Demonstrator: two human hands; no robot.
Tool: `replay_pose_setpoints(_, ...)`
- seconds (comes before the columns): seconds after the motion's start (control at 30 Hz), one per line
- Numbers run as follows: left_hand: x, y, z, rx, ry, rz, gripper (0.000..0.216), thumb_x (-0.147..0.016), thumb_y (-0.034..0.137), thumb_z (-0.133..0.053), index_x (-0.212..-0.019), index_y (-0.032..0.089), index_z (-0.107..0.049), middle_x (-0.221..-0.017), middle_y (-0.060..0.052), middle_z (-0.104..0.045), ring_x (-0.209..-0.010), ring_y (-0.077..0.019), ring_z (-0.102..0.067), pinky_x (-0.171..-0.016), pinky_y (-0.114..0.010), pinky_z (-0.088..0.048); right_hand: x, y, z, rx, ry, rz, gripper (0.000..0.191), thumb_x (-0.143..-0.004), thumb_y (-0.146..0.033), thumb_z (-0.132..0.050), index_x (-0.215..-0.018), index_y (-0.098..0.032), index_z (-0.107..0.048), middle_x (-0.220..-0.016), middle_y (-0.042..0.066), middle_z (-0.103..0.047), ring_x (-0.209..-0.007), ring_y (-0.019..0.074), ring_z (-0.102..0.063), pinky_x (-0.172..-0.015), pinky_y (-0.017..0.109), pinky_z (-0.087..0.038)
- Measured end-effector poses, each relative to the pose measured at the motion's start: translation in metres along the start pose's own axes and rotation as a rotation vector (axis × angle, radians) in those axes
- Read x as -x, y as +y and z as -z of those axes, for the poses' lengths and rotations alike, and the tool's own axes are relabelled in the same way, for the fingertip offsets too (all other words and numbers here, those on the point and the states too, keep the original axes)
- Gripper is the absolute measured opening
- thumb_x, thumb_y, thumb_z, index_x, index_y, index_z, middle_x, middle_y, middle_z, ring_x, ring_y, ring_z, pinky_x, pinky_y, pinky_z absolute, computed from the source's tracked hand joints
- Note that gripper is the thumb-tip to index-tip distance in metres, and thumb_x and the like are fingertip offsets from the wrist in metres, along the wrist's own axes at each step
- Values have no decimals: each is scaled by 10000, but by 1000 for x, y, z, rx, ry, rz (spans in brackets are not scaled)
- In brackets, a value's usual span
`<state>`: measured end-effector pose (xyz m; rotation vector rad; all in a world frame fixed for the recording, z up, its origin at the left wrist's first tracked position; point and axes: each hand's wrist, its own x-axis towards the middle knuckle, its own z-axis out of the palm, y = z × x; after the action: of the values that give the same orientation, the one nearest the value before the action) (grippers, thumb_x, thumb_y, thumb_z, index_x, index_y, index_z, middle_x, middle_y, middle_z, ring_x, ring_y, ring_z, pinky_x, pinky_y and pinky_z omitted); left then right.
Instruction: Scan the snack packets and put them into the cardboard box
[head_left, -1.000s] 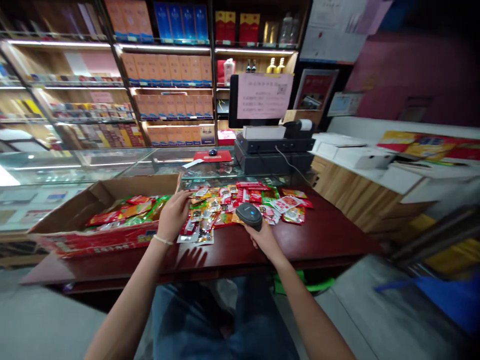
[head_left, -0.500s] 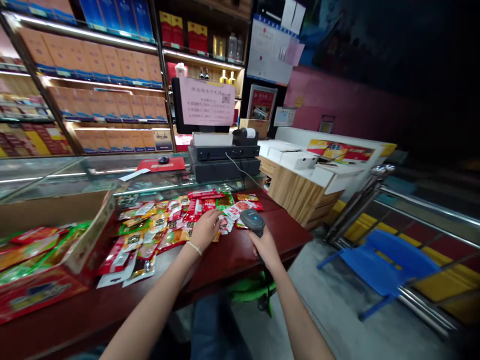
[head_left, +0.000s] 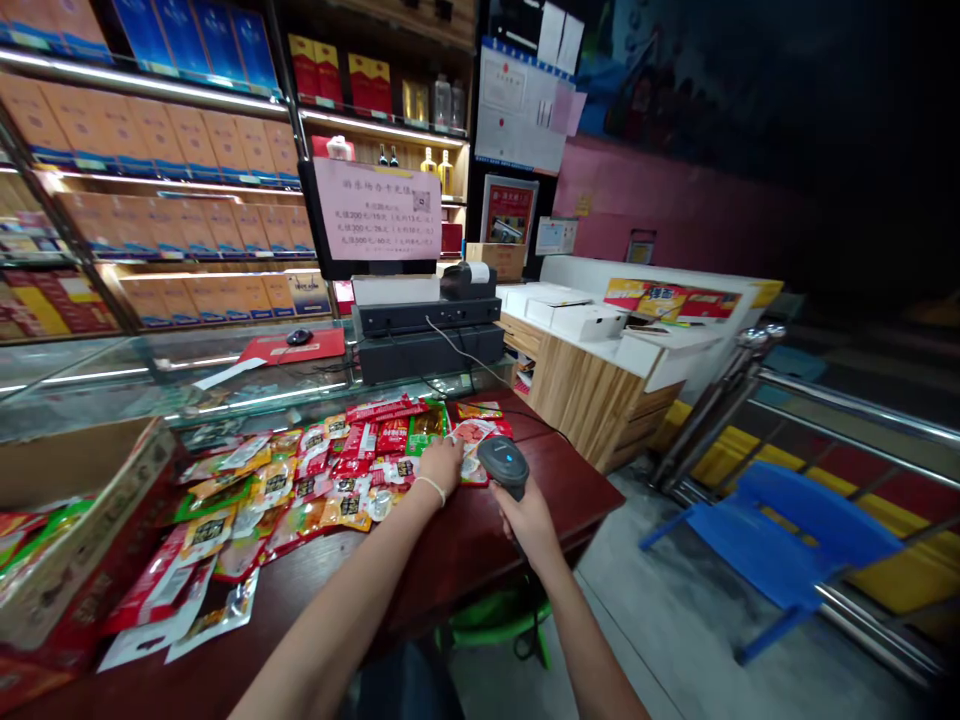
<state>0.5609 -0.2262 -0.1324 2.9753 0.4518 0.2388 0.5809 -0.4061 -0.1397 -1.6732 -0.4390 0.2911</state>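
Observation:
My right hand [head_left: 527, 515] grips a dark handheld barcode scanner [head_left: 502, 462] with a small blue light on top, held over the table's right part. Close beside it on the left, my left hand [head_left: 442, 465] has its fingers bent down together on the left end of a red-and-white snack packet [head_left: 474, 433]; the fingertips are partly hidden. Left of that hand spreads a pile of small shiny snack packets [head_left: 300, 475] in red, yellow and green. A green packet [head_left: 426, 425] lies just behind my left hand.
An open cardboard box [head_left: 112, 530] with more packets stands at the left on the dark red table [head_left: 330, 620]. Behind are a glass counter [head_left: 217, 390], a monitor with a pink notice [head_left: 379, 210] and a cash drawer [head_left: 431, 350]. A blue chair [head_left: 787, 535] stands at the right.
My left hand has moved right, from the pile to the red-and-white packet near the scanner. My right hand still holds the scanner. The view has turned slightly right.

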Motion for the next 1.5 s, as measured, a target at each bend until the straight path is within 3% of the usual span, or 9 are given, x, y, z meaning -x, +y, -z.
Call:
replay_pose_setpoints(0.13,7,-2,22,-6,-27,46,329,-908,119,-431,-1175,139,-622,-986,-183,-705,-934,-289,-684,-796,-370,-505,4,-4,0,-22,24,3,440,-747,-492,-644,-1055,-210,-506,-442,-123,-464,-287,109,-432,-286,193,-338)
replay_pose_setpoints(0.23,26,-22,41,88,94,106,283,-934,175,-433,-1134,178,-633,-928,-141,-719,-890,-260,-695,-773,-325,-482,11,-9,-2,-56,29,10,409,-753,-505,-648,-998,-217,-493,-453,-120,-468,-290,104,-431,-284,191,-330)
replay_pose_setpoints(0.37,75,-76,62,424,357,233,224,-880,352,-558,-978,192,-678,-830,-71,-724,-796,-226,-680,-700,-275,-458,24,-20,-18,-72,-11,42,394,-756,-514,-660,-958,-218,-496,-454,-108,-485,-302,107,-443,-291,192,-328)
replay_pose_setpoints(0.53,151,-152,67,868,494,450,395,-768,523,-626,-857,147,-702,-730,-35,-714,-653,-189,-637,-610,-258,-455,42,-36,-61,-79,-119,64,417,-752,-512,-680,-993,-213,-517,-452,-109,-486,-308,112,-452,-305,198,-343)
replay_pose_setpoints(0.7,211,-198,53,923,660,568,440,-734,535,-656,-892,128,-708,-820,-60,-741,-742,-204,-660,-688,-284,-497,62,-44,-106,-129,-227,66,415,-737,-520,-693,-960,-216,-520,-467,-108,-487,-308,106,-442,-306,201,-337)
replay_pose_setpoints(0.83,234,-208,40,887,690,599,398,-767,502,-634,-895,133,-707,-855,-72,-749,-793,-222,-676,-737,-317,-515,75,-45,-129,-121,-316,100,466,-762,-509,-681,-1083,-219,-509,-479,-114,-485,-306,104,-433,-306,201,-338)
replay_pose_setpoints(0.97,238,-207,35,858,666,615,360,-769,460,-635,-908,135,-704,-863,-76,-754,-814,-236,-688,-765,-339,-519,83,-42,-141,-91,-364,95,537,-776,-485,-677,-1191,-222,-461,-482,-121,-486,-301,105,-426,-296,191,-329)
replay_pose_setpoints(1.3,238,-215,28,838,647,575,380,-807,464,-614,-970,132,-699,-944,-92,-757,-874,-240,-693,-814,-343,-513,87,-37,-148,-19,-379,85,525,-800,-462,-651,-1231,-216,-480,-503,-113,-498,-299,100,-417,-286,190,-324)
replay_pose_setpoints(1.5,238,-210,32,846,652,578,360,-812,440,-611,-959,125,-705,-927,-93,-761,-853,-246,-696,-786,-337,-519,85,-35,-151,51,-381,94,396,-806,-461,-632,-1091,-199,-548,-509,-92,-518,-290,104,-433,-280,204,-329)
